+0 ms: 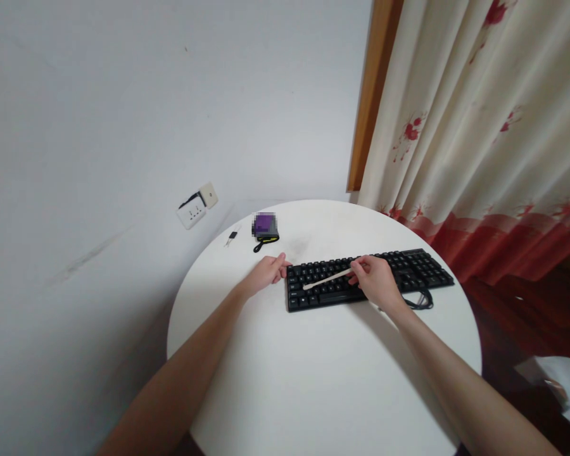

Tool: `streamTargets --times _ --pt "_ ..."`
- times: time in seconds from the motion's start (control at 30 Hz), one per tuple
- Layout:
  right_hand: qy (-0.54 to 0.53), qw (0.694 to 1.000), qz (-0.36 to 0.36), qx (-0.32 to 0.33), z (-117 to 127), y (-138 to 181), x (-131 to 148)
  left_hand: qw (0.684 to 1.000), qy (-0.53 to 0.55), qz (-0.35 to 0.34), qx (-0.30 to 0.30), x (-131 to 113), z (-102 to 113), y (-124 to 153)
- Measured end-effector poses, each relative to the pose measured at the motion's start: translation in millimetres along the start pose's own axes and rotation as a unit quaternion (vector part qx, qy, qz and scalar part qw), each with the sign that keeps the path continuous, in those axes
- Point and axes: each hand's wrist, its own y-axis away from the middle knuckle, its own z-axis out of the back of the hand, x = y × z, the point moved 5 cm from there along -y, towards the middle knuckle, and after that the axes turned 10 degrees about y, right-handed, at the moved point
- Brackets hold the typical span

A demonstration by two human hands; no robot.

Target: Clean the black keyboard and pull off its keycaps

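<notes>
A black keyboard (332, 296) lies on the round white table, its left end turned slightly toward me. At its upper left corner, my left hand (267, 272) is closed, the fingers curled against the edge. My right hand (374, 278) pinches a slim cream-coloured stick (330, 278), shaped like a toothbrush, above the middle of the keyboard. The stick slants to the left, with its small head over the left-hand keys; whether the head touches them I cannot tell. Below the keyboard's right part lies its bundled black cable (422, 299), partly hidden by my right wrist.
Toward the back of the white table (285, 373) are a blurred purple item (265, 224) with a black loop and a small black object (233, 235). A wall with a socket (191, 213) stands at left. A flowered curtain (437, 139) hangs at right.
</notes>
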Motion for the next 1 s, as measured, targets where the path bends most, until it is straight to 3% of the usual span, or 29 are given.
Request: streamTargets --times 0.33,1.0 --pt "0.091 0.996 0.002 -0.002 21 -4 4 1.000 0.008 0.009 -0.006 0 0 -1" --pt "0.128 0.990 0.019 -0.057 72 -4 -38 1.000 -0.006 -0.012 -0.009 -1 1 -1"
